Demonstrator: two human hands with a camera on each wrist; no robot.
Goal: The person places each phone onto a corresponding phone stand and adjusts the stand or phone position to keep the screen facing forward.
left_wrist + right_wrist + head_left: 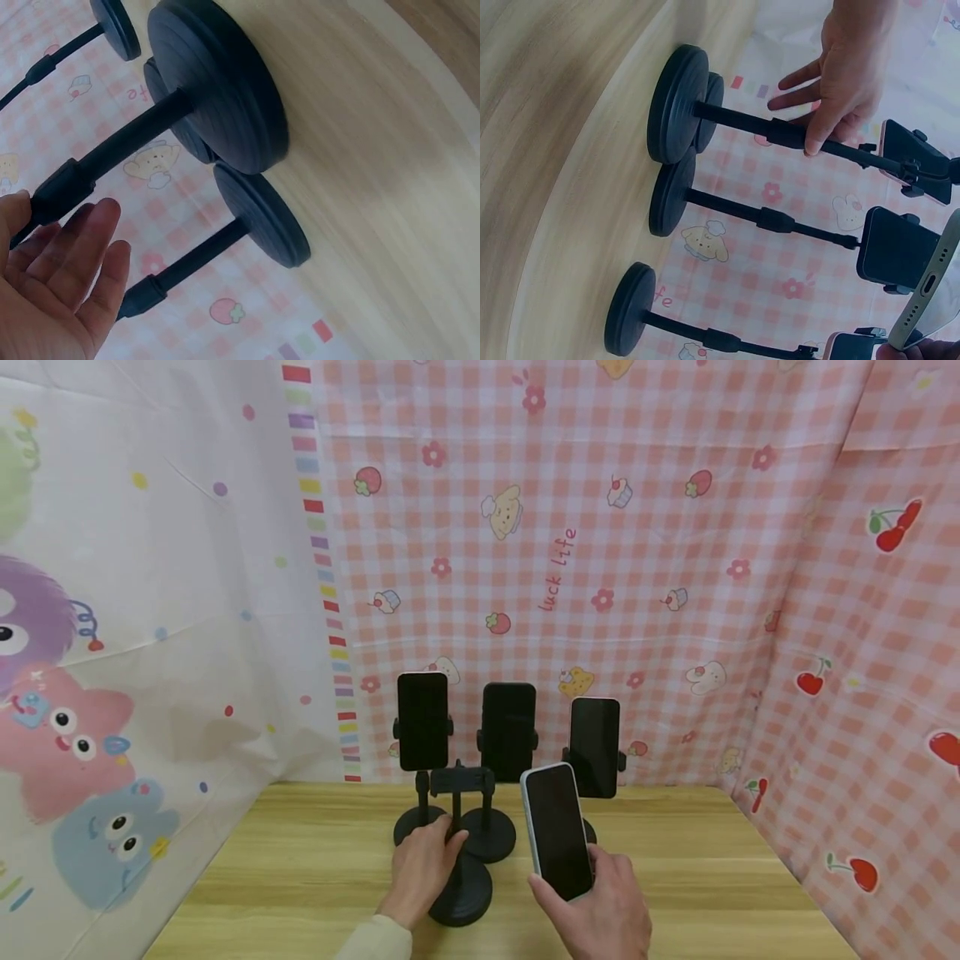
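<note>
My left hand (422, 870) pinches the upper pole of a black phone stand (467, 897) between thumb and fingers. Its round base faces the left wrist camera, and its holder (459, 779) at the top has no phone in it. In my right hand (609, 910) is a smartphone (558, 833) with a pale case and a dark screen, gripped by its lower end and tilted slightly left. That phone is to the right of the holder, apart from it. The right wrist view shows the left thumb and fingers around the pole, just above its thicker collar (786, 133).
Behind stand three more black stands, holding a left phone (423, 722), a middle phone (508, 732) and a right phone (595, 743), all upright with dark screens. The wooden table (690, 877) meets a pink checked cloth (637, 543) at the back and a white printed cloth (187, 610) at left.
</note>
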